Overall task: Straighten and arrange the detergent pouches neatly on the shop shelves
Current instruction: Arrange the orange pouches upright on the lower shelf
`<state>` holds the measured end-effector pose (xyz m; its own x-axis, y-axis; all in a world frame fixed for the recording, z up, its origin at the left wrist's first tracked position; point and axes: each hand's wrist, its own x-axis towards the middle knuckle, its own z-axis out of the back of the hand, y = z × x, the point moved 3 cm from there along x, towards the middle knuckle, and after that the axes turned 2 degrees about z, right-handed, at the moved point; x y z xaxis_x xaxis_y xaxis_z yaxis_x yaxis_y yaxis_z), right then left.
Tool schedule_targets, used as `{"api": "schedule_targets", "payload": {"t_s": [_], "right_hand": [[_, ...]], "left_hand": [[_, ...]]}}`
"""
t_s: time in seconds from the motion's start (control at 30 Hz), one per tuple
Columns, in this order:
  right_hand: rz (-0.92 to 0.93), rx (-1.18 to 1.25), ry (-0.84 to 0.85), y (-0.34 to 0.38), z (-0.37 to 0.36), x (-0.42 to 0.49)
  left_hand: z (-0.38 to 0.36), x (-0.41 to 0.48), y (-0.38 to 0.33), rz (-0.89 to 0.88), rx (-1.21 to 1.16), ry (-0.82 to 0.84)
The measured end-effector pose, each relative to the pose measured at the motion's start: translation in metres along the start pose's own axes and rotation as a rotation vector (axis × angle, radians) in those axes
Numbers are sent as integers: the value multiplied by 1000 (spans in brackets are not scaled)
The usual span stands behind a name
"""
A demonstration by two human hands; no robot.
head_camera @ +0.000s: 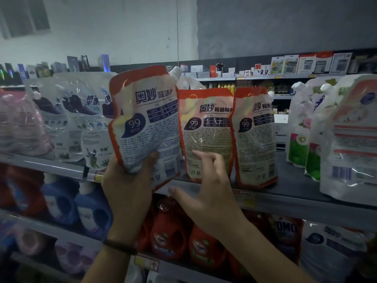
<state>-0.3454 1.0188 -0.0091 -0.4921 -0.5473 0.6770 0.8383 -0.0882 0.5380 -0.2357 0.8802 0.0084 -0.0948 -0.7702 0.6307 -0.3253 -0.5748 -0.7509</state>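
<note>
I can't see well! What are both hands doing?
Left hand: holds a red-edged white plastic pouch.
Right hand: open, by a shelved red-edged pouch.

Dim, bluish light; the wall at 11 o'clock is brightest. Glare streaks the glossy pouches at centre. Edges at 9 and 3 o'clock blur and bend; bottles at 6 o'clock lie shadowed.

The left hand and the right hand are bare. The left forearm and the right forearm are bare too, as far as the lower edge of the view shows them. A dark bracelet circles the left forearm just below the hand: a narrow band, seemingly braided or beaded, though the dim light leaves its make unclear. It sits snug against the skin.
</note>
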Motion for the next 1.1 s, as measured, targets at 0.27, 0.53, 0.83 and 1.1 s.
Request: {"api": "schedule_targets", "payload": {"t_s": [0.27,0.53,0.83,1.1], "right_hand": [[-81,-84,8,-5,9,1],[-63,-154,-9,-12,16,3],[-80,-262,11,-27,28,7],[-140,-298,78,-38,31,4]], "left_hand": [[-13,24,24,-31,246,-92],[-39,22,46,-79,247,-40],[-68,22,55,-144,385,-14],[-99,18,61,-273,588,84]]}}
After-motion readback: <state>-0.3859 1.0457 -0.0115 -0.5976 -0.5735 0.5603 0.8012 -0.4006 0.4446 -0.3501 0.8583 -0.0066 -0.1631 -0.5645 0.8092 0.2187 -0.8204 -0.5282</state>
